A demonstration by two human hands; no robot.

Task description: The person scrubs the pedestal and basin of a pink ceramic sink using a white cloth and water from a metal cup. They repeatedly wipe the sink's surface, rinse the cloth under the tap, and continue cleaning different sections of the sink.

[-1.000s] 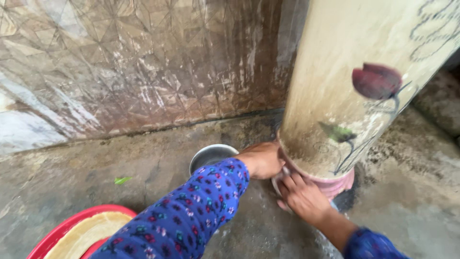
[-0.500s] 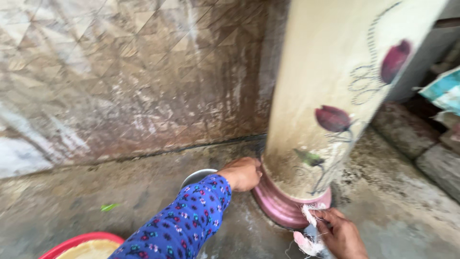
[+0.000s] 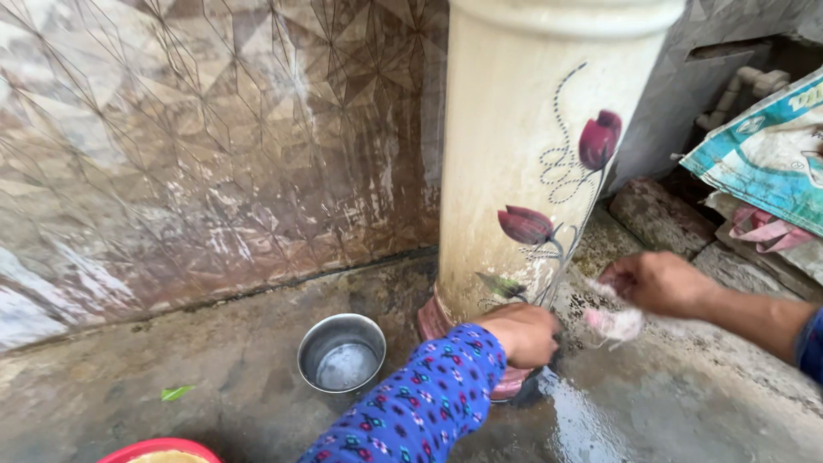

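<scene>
Wet concrete floor (image 3: 214,377) runs under a patterned tiled wall (image 3: 189,146), with a red basin rim (image 3: 159,449) at the bottom edge and a small steel pot (image 3: 341,351) well left of the tall cream drum (image 3: 549,163) painted with red flowers. At the drum's pink base (image 3: 433,321) the left hand (image 3: 523,333), in a blue flowered sleeve, rests with fingers curled against it. Just right of the drum, the right hand (image 3: 656,283) is closed on a blurred whitish scrubber (image 3: 613,321), near a folded sack (image 3: 767,150).

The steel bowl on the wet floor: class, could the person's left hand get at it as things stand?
Probably yes. The left hand rests at the foot of the tall drum, and the bowl stands apart just beside that forearm, with only bare wet floor between.
</scene>
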